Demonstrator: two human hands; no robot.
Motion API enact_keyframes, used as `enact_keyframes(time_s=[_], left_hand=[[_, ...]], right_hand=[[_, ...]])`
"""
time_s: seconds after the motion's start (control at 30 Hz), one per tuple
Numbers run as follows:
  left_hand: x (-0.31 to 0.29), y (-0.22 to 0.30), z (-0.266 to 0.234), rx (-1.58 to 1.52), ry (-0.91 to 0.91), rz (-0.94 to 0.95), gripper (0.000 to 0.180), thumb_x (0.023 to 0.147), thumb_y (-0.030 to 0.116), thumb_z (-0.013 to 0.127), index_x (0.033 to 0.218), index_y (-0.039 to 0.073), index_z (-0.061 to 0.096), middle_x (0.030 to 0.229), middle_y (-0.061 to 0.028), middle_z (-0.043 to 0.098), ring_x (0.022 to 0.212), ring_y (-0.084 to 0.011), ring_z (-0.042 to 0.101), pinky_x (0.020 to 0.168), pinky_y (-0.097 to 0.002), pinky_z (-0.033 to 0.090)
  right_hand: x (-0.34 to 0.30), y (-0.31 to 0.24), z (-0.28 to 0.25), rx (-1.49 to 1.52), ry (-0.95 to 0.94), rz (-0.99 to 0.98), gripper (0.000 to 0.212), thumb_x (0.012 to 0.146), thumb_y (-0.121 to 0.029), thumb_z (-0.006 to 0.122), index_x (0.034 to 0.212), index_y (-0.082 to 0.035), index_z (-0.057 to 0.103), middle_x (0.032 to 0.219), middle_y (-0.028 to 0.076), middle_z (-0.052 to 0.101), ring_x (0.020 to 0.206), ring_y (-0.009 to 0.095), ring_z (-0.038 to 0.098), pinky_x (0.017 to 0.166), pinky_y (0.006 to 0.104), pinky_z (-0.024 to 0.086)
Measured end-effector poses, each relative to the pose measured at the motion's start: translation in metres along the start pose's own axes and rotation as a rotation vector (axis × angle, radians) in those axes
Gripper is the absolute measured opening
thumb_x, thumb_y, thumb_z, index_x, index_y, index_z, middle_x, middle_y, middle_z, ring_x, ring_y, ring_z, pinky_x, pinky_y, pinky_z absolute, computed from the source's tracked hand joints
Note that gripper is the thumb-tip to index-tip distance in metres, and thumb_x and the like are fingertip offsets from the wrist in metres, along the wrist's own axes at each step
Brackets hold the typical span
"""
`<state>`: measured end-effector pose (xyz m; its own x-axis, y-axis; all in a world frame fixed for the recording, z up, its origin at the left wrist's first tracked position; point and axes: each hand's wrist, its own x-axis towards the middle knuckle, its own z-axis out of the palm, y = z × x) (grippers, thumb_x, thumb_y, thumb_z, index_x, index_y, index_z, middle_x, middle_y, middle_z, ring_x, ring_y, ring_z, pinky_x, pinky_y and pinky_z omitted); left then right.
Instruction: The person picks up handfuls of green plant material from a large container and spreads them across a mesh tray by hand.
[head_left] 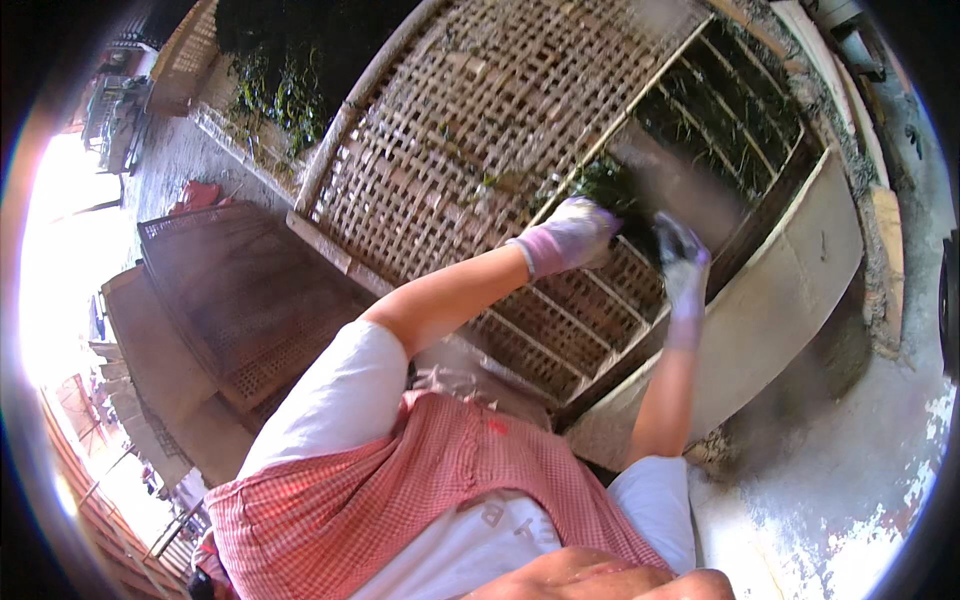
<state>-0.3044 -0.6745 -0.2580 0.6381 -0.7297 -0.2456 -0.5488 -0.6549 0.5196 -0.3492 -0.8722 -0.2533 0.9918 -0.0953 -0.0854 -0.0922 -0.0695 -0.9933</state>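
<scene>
head view: the gloved left hand (582,232) is at dark leaves (606,183) near one o'clock, the gloved right hand (684,262) near two, over a slatted rack (612,293); cannot tell either grip; seemingly spreading leaves, next likely calling for gentle, even loosening

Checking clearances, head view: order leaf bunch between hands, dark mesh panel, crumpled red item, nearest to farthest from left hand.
1. Leaf bunch, beside the left hand
2. Dark mesh panel, left
3. Crumpled red item, left, past the panel
</scene>
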Motion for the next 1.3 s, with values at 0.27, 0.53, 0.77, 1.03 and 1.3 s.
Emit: enact_keyframes(time_s=[0.27, 0.53, 0.77, 1.03, 1.3], left_hand=[[-0.031, -0.020, -0.056, -0.508, 0.285, 0.048, 0.034, 0.074, 0.023, 0.068, 0.108, 0.018, 0.066, 0.112, -0.0130, 0.062, 0.096, -0.0277, 0.062, 0.083, -0.0348, 0.050], [-0.016, -0.073, -0.039, 0.072, 0.254, -0.292, 0.087, 0.070, 0.037, 0.071, 0.141, 0.008, 0.030, 0.149, -0.0193, 0.016, 0.137, -0.0377, 0.015, 0.113, -0.0403, 0.017], [-0.027, -0.060, -0.088, 0.387, -0.099, 0.036, 0.052, 0.081, 0.033, 0.063, 0.126, 0.008, 0.052, 0.136, -0.0106, 0.044, 0.134, -0.0305, 0.028, 0.112, -0.0415, 0.021], [0.023, -0.016, -0.108, 0.251, 0.056, 0.061, 0.045, 0.084, 0.044, 0.059, 0.124, 0.026, 0.054, 0.144, -0.0071, 0.035, 0.134, -0.0311, 0.027, 0.113, -0.0382, 0.021], [-0.013, -0.014, -0.071, 0.599, 0.166, -0.042, 0.052, 0.093, 0.028, 0.038, 0.143, 0.016, 0.027, 0.148, -0.0089, 0.027, 0.138, -0.0236, 0.019, 0.113, -0.0399, 0.016]], right_hand=[[0.057, 0.035, 0.058, 0.651, -0.108, 0.413, 0.034, 0.093, -0.016, 0.043, 0.122, -0.004, 0.055, 0.114, 0.011, 0.062, 0.103, 0.022, 0.059, 0.091, 0.0345, 0.045], [0.030, -0.011, 0.084, 0.250, 0.177, 0.040, 0.021, 0.089, -0.004, 0.050, 0.103, 0.005, 0.063, 0.105, 0.010, 0.065, 0.093, 0.014, 0.060, 0.089, 0.0275, 0.047], [0.002, -0.064, 0.060, -0.379, 0.062, -0.252, 0.036, 0.085, -0.011, 0.054, 0.121, -0.006, 0.056, 0.114, 0.012, 0.061, 0.105, 0.019, 0.057, 0.094, 0.0290, 0.045], [-0.022, -0.002, -0.008, -0.604, 0.275, -0.262, 0.038, 0.074, -0.002, 0.063, 0.112, -0.005, 0.060, 0.112, 0.010, 0.060, 0.108, 0.027, 0.053, 0.094, 0.0354, 0.044], [-0.027, -0.011, 0.035, -0.822, 0.128, -0.234, 0.045, 0.075, -0.012, 0.063, 0.120, -0.014, 0.057, 0.132, 0.006, 0.049, 0.126, 0.032, 0.041, 0.104, 0.0425, 0.035]])
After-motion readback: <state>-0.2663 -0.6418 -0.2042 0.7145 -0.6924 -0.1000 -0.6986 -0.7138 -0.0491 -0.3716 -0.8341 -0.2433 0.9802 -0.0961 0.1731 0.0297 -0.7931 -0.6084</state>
